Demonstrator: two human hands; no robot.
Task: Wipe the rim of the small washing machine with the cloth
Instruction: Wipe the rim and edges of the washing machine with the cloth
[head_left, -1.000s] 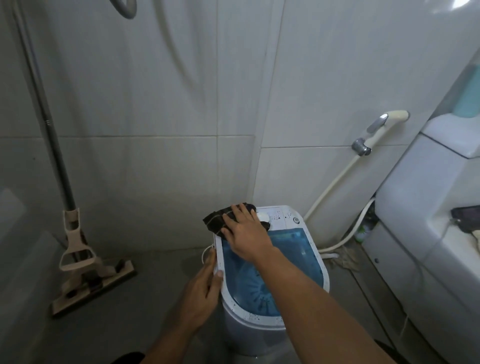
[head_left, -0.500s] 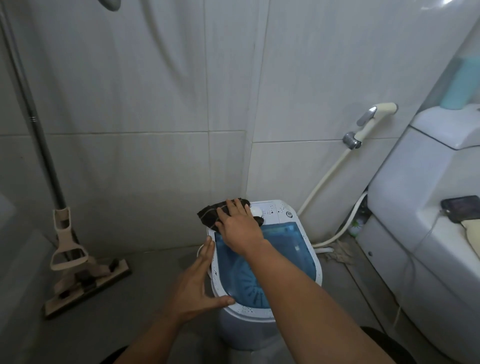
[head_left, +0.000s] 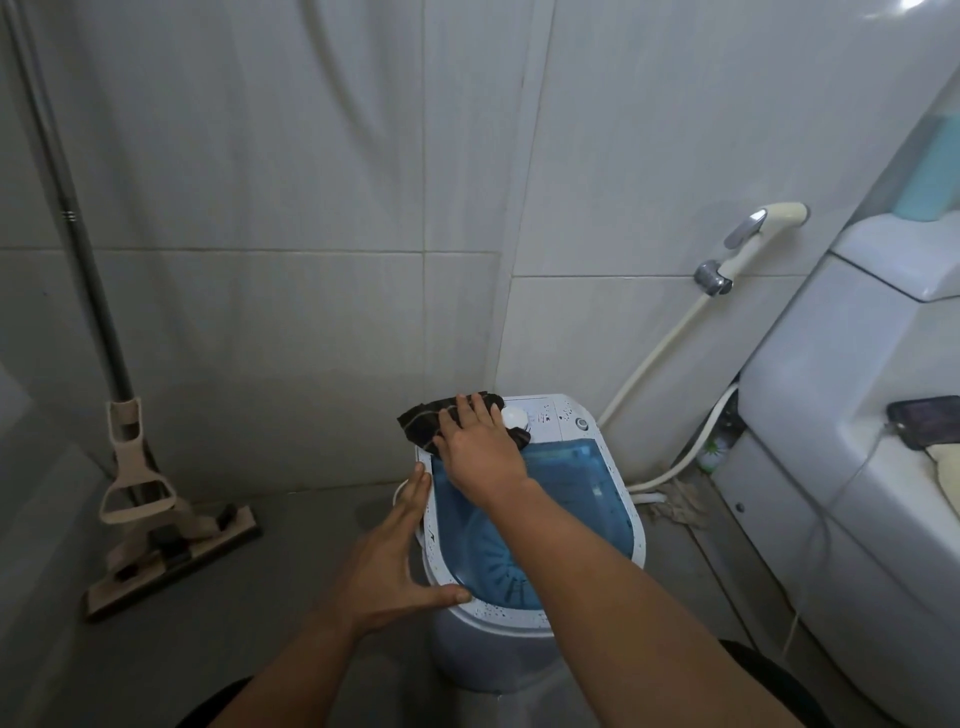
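Right hand (head_left: 480, 449) lies flat, fingers spread, pressing the dark cloth (head_left: 426, 423) onto the far left corner of the washing machine's rim (head_left: 636, 525). The cloth looks soft and limp, likely to bunch up, so a flat palm should steer it best. Left hand (head_left: 387, 566) is open, thumb and fingers bracing the rim's left edge, gripping nothing. The machine's long axis runs away from the person, control panel (head_left: 545, 415) just right of the pressing hand.

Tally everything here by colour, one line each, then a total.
White: 3, washing machine, toilet, sprayer
Dark: 2, cloth, phone
Beige: 1, mop
Total: 6
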